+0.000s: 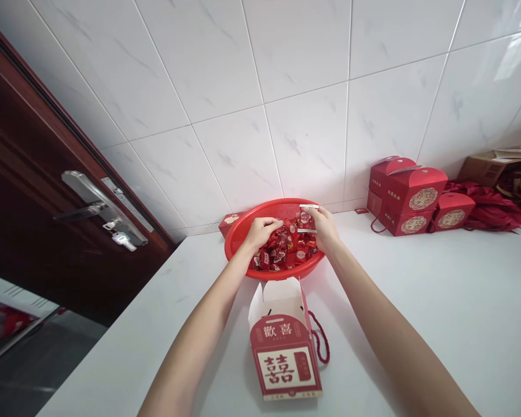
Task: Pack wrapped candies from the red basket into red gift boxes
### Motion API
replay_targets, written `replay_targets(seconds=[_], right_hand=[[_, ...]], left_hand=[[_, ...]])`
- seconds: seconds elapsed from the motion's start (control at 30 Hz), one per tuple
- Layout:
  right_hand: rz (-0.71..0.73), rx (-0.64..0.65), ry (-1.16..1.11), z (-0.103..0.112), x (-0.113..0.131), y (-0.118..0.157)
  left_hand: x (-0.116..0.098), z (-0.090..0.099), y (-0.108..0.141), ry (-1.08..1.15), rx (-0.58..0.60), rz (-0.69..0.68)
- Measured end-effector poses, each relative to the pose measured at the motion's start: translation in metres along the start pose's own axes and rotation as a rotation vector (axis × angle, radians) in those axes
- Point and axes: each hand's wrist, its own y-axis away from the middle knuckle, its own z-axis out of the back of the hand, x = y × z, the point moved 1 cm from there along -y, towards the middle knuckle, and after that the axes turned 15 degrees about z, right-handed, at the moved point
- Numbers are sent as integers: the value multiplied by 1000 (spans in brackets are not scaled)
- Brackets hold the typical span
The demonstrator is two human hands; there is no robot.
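A red perforated plastic basket (230, 246) stands against the tiled wall, filled with red-wrapped candies (282, 250). My left hand (263, 231) is over its left side, fingers drawn together at the candies; whatever they pinch is hidden. At the basket's right side, my right hand (325, 227) grips a small red packet (306, 221) with white ends, above the candies. In front of the basket sits an open red and white gift box (284, 353), flaps up and a dark red cord handle on its right.
Closed red gift boxes (410, 194) are stacked at the right by the wall. Beyond them lie dark red fabric (490, 205) and a cardboard box (481, 168). Another red box (228, 223) is partly behind the basket. A dark door (39, 174) with keys in its lock stands left.
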Motion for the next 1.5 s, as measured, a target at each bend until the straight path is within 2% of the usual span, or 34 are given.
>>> replay_targets(seconds=[0.37,0.73,0.87,1.07,1.17,1.33,1.4,1.5], right_hand=[[-13,52,80,0,1,3],[-64,270,182,-4,5,12],[-45,290,205,-4,3,12],[9,199,207,-3,1,10],[10,192,186,-4,1,11],[14,166,166,-4,0,10],[14,161,157,-3,-1,10],[25,153,146,-3,0,10]], left_hand=[[-3,-2,4,233,90,82],[-4,-6,6,278,195,127],[-1,-6,1,176,263,143],[13,-8,-2,-60,268,154],[16,-13,3,-186,312,154],[10,-24,13,-450,419,64],[7,-25,13,-476,390,39],[3,-21,11,-450,214,-25]])
